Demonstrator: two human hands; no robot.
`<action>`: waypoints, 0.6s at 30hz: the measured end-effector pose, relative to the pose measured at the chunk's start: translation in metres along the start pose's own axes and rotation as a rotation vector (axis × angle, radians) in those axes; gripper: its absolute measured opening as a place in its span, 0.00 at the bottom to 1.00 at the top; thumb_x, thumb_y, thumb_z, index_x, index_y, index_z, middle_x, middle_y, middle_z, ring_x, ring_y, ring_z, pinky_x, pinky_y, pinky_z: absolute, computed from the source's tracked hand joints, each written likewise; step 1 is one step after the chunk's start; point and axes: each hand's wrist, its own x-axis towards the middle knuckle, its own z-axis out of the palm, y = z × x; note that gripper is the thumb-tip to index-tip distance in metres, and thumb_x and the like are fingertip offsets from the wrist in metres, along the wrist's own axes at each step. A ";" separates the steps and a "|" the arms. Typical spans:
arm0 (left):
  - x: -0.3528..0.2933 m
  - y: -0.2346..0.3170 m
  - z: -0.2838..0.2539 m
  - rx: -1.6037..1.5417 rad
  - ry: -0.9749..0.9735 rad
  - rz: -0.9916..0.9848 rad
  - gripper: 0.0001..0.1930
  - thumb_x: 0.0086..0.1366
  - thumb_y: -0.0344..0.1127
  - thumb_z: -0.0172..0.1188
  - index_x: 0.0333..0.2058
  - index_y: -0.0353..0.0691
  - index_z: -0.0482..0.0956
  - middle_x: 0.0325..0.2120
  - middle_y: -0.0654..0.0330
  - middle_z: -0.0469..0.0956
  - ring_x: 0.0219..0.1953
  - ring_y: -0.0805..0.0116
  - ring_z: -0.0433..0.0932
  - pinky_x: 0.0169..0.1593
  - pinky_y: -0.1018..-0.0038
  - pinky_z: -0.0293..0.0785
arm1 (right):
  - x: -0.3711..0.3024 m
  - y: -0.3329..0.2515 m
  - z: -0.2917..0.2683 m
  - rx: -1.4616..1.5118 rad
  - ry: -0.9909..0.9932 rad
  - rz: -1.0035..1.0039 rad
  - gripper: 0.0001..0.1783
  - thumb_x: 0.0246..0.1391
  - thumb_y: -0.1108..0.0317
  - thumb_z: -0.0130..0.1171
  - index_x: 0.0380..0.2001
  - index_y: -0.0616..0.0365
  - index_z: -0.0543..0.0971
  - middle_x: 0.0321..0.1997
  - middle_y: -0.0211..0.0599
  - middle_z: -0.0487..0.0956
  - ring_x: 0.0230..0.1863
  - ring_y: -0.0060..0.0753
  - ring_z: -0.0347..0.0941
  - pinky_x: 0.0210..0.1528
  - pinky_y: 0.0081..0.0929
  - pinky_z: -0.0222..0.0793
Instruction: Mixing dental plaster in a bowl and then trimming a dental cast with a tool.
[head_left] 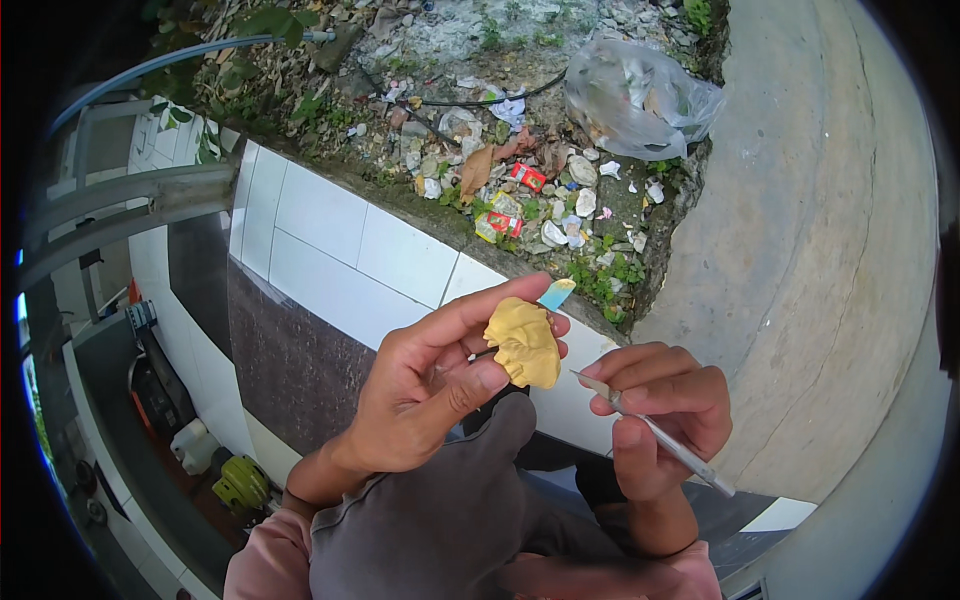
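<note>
My left hand (pixel 430 375) is closed around a yellow moulded lump (pixel 523 343) with a folded, uneven surface, gripped between thumb and fingers above my lap. Past its upper edge, by the fingertips, shows a light blue piece (pixel 556 293) with a yellowish rim; the rest of it is hidden. In my right hand (pixel 665 410) is a slim metal craft knife (pixel 672 442), pinched by thumb and fingers. Its pointed blade (pixel 592 383) aims left toward the lump and stays a short gap away from it.
White and dark tiles (pixel 330 240) form a ledge in front of me. Beyond it lies a strip of soil with stones, wrappers and a clear plastic bag (pixel 640 100). Concrete paving (pixel 800 220) runs along the right. At lower left stands a green and black object (pixel 242 484).
</note>
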 end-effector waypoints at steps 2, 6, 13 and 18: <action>-0.001 0.000 -0.002 0.015 -0.165 0.055 0.27 0.67 0.30 0.51 0.61 0.27 0.55 0.53 0.46 0.69 0.56 0.62 0.69 0.58 0.68 0.65 | 0.000 -0.001 0.003 -0.171 -0.020 -0.112 0.13 0.42 0.81 0.60 0.34 0.64 0.73 0.28 0.46 0.78 0.36 0.43 0.79 0.34 0.31 0.76; -0.004 0.008 0.006 0.002 -0.108 -0.038 0.32 0.65 0.41 0.55 0.60 0.25 0.57 0.48 0.40 0.73 0.54 0.53 0.71 0.57 0.62 0.68 | -0.001 -0.008 0.006 -0.211 -0.016 -0.124 0.14 0.37 0.81 0.62 0.31 0.62 0.75 0.27 0.43 0.79 0.38 0.47 0.79 0.35 0.31 0.76; -0.008 0.005 0.001 -0.037 -0.107 -0.008 0.32 0.64 0.42 0.57 0.59 0.24 0.58 0.47 0.38 0.73 0.54 0.51 0.72 0.57 0.60 0.69 | -0.002 -0.014 0.011 -0.270 -0.037 -0.113 0.17 0.32 0.81 0.66 0.31 0.59 0.76 0.28 0.40 0.79 0.37 0.47 0.80 0.34 0.31 0.77; -0.009 0.001 -0.004 -0.188 -0.205 0.035 0.26 0.64 0.25 0.53 0.59 0.24 0.58 0.57 0.45 0.65 0.58 0.62 0.67 0.57 0.69 0.67 | 0.000 -0.017 0.010 -0.321 -0.086 -0.100 0.17 0.32 0.80 0.67 0.31 0.58 0.76 0.28 0.39 0.80 0.37 0.45 0.80 0.35 0.30 0.77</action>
